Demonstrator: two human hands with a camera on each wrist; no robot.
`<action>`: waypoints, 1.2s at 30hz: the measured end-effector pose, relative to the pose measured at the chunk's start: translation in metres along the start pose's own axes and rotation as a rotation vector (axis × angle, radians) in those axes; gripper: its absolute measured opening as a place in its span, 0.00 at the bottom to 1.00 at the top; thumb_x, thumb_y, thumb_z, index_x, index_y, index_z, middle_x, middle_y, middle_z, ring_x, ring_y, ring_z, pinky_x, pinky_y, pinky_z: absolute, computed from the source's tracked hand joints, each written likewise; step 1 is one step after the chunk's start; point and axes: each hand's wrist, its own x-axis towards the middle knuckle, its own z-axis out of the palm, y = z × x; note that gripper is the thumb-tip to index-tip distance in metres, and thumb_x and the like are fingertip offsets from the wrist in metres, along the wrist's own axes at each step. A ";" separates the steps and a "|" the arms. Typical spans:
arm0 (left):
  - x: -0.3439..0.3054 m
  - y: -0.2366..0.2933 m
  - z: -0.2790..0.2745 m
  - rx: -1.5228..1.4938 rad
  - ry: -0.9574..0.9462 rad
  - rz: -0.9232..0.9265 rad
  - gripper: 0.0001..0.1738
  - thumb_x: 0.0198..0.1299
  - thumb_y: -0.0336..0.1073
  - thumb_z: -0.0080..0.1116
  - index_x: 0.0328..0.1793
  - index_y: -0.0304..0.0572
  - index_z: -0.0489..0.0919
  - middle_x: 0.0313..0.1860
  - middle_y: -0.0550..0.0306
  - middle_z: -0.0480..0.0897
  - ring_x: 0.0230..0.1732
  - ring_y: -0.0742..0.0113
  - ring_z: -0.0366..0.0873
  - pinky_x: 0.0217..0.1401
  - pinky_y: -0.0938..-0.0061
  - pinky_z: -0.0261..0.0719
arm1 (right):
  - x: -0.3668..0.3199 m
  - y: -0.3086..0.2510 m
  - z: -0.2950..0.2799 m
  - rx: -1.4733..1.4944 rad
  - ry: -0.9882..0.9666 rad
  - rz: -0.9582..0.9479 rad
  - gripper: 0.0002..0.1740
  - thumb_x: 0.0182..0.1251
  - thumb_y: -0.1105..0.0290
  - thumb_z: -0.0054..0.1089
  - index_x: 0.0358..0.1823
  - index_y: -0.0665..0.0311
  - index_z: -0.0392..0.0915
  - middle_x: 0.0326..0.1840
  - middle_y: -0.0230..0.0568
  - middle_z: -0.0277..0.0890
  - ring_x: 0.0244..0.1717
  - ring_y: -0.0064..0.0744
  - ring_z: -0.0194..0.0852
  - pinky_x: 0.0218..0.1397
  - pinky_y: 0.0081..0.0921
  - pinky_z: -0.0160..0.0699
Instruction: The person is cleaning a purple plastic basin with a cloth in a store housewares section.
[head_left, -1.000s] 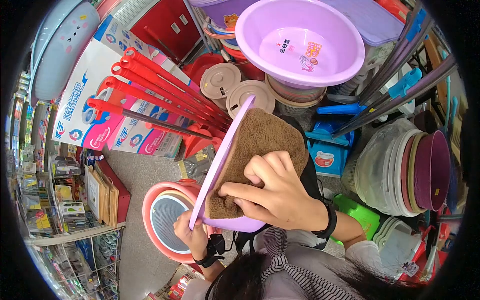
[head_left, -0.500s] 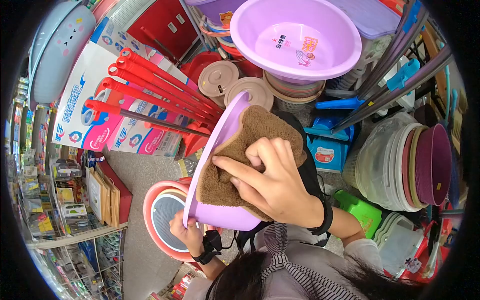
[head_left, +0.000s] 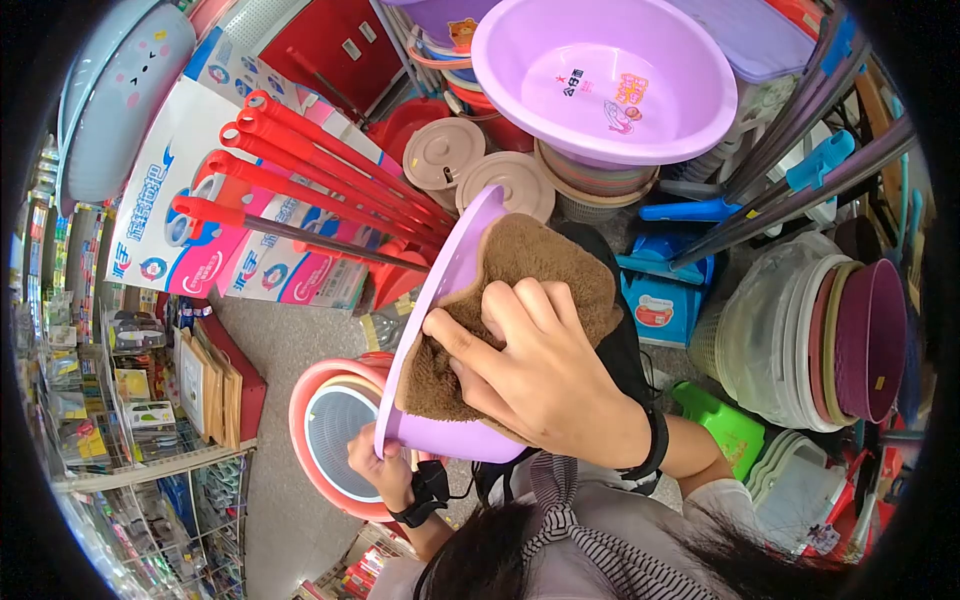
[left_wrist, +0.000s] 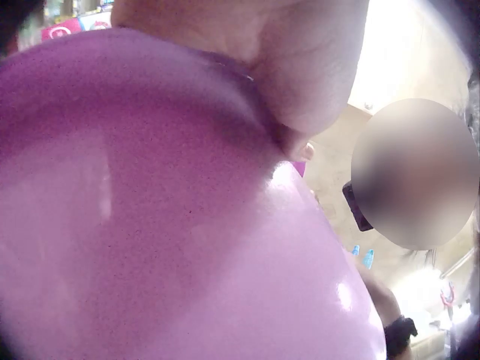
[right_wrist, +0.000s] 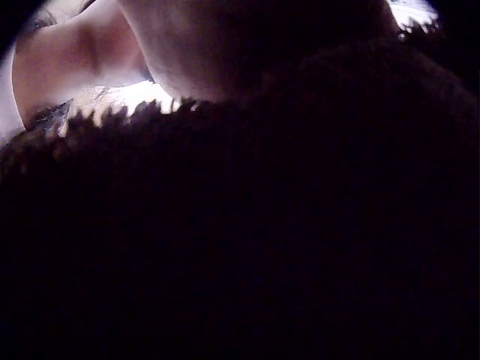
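Observation:
In the head view, a light purple plastic basin [head_left: 470,442] is tilted on its side in front of the body. My left hand [head_left: 383,470] grips its lower left rim, thumb on the near side. A brown fluffy towel [head_left: 548,250] lies inside the basin and reaches over toward its right side. On the towel is my right hand [head_left: 555,375], fingers bent into the bunched cloth near the rim. The left wrist view is filled by the basin's purple wall [left_wrist: 172,225], with the left hand [left_wrist: 300,60] at its edge. Dark towel pile [right_wrist: 225,142] covers most of the right wrist view.
A larger purple basin [head_left: 610,80] sits on stacked tubs ahead. Red-handled poles [head_left: 330,170] lean at the left by boxes [head_left: 150,220]. Below the held basin stands a pink tub [head_left: 305,440] with a grey basket inside. Stacked bins [head_left: 870,340] and a green stool [head_left: 720,430] are right.
My right hand's index finger has shifted up along the towel near the rim. The towel's lower left part has spread out under it. The left hand keeps its hold on the basin.

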 end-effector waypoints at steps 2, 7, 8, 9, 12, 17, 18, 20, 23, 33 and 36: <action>-0.003 0.001 0.004 0.042 0.014 -0.071 0.41 0.60 0.73 0.49 0.28 0.33 0.72 0.18 0.67 0.67 0.21 0.79 0.63 0.22 0.80 0.57 | 0.001 0.000 -0.001 0.003 0.017 -0.011 0.28 0.52 0.68 0.66 0.57 0.64 0.74 0.37 0.41 0.65 0.38 0.39 0.62 0.43 0.34 0.60; 0.000 0.004 0.005 0.027 0.006 -0.012 0.39 0.62 0.70 0.51 0.31 0.33 0.74 0.20 0.67 0.69 0.21 0.80 0.64 0.22 0.81 0.57 | -0.007 -0.004 -0.002 -0.055 0.021 -0.013 0.28 0.50 0.67 0.67 0.56 0.63 0.75 0.35 0.41 0.65 0.37 0.39 0.62 0.43 0.33 0.60; 0.001 0.004 0.004 0.019 -0.002 -0.010 0.38 0.62 0.70 0.51 0.33 0.32 0.75 0.21 0.67 0.70 0.21 0.81 0.64 0.22 0.82 0.58 | -0.008 -0.005 -0.002 -0.061 0.028 -0.011 0.28 0.49 0.67 0.67 0.56 0.63 0.76 0.35 0.40 0.65 0.37 0.39 0.62 0.44 0.33 0.61; 0.002 0.004 0.003 0.020 -0.002 -0.011 0.38 0.62 0.70 0.51 0.33 0.32 0.75 0.21 0.67 0.70 0.21 0.81 0.64 0.22 0.82 0.58 | -0.010 -0.005 -0.002 -0.060 0.027 -0.012 0.28 0.49 0.67 0.67 0.56 0.63 0.76 0.35 0.40 0.65 0.37 0.39 0.62 0.44 0.33 0.61; 0.004 0.006 0.002 -0.052 -0.013 -0.048 0.31 0.63 0.62 0.58 0.33 0.35 0.80 0.17 0.62 0.75 0.20 0.76 0.70 0.24 0.78 0.64 | -0.015 -0.005 -0.003 -0.052 0.002 -0.022 0.29 0.49 0.67 0.67 0.56 0.61 0.76 0.35 0.39 0.64 0.37 0.38 0.62 0.45 0.34 0.62; 0.004 0.011 0.004 -0.029 0.038 -0.054 0.32 0.64 0.63 0.56 0.31 0.35 0.79 0.15 0.63 0.72 0.19 0.77 0.67 0.22 0.78 0.62 | -0.025 -0.006 0.005 0.022 0.048 -0.036 0.29 0.48 0.68 0.66 0.57 0.59 0.76 0.35 0.39 0.61 0.37 0.38 0.61 0.45 0.35 0.62; 0.005 0.012 0.003 -0.028 0.038 -0.055 0.32 0.64 0.63 0.56 0.31 0.35 0.79 0.15 0.63 0.72 0.19 0.77 0.67 0.22 0.78 0.62 | -0.026 -0.006 0.005 0.011 0.083 -0.041 0.29 0.48 0.68 0.66 0.57 0.59 0.76 0.34 0.38 0.60 0.37 0.38 0.61 0.45 0.35 0.61; 0.006 0.013 0.001 -0.007 0.021 -0.062 0.32 0.64 0.63 0.55 0.30 0.35 0.78 0.15 0.63 0.72 0.18 0.77 0.66 0.22 0.77 0.60 | -0.025 -0.005 0.004 0.006 0.098 -0.023 0.29 0.48 0.69 0.66 0.57 0.58 0.76 0.34 0.38 0.60 0.37 0.38 0.61 0.44 0.35 0.61; 0.011 0.018 0.005 -0.017 0.051 -0.040 0.32 0.65 0.62 0.55 0.30 0.36 0.78 0.15 0.62 0.71 0.17 0.77 0.65 0.21 0.77 0.59 | -0.021 -0.002 0.004 0.014 0.135 -0.010 0.29 0.49 0.69 0.65 0.58 0.58 0.76 0.33 0.37 0.58 0.36 0.38 0.60 0.44 0.35 0.60; 0.004 0.010 0.004 0.005 0.055 -0.006 0.32 0.63 0.63 0.57 0.30 0.37 0.79 0.15 0.62 0.74 0.17 0.76 0.69 0.22 0.79 0.62 | -0.013 0.001 0.005 -0.008 0.058 0.004 0.30 0.50 0.67 0.66 0.59 0.57 0.75 0.35 0.39 0.61 0.38 0.40 0.61 0.44 0.35 0.59; 0.003 0.010 0.005 -0.006 0.029 -0.027 0.33 0.62 0.64 0.57 0.30 0.37 0.79 0.16 0.62 0.74 0.17 0.76 0.69 0.21 0.79 0.62 | -0.011 0.002 0.002 -0.027 0.035 0.007 0.31 0.50 0.66 0.66 0.60 0.57 0.75 0.35 0.39 0.61 0.38 0.40 0.61 0.44 0.35 0.59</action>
